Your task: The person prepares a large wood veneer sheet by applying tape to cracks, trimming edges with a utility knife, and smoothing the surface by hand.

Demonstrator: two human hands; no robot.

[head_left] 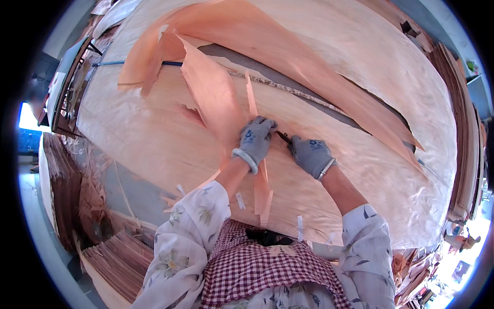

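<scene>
My left hand (256,138), in a grey glove, is closed over a narrow orange-pink veneer strip (250,98) that shows above it and trails below the wrist. Beside it lies a wider torn veneer piece (211,87), its lower end reaching under that hand. My right hand (312,155), also gloved, grips a small dark knife-like tool (283,137), its tip pointing toward the left fingertips; the tip is too small to make out. Both hands rest over a large pale veneer sheet (375,201) spread out flat.
A long curved orange veneer sheet (278,46) lies across the far side, near a gap crossed by a thin mottled rod (288,90). Veneer stacks stand at left (64,190), lower left (121,260) and right (465,139). Small white tabs (300,226) stick up along the near edge.
</scene>
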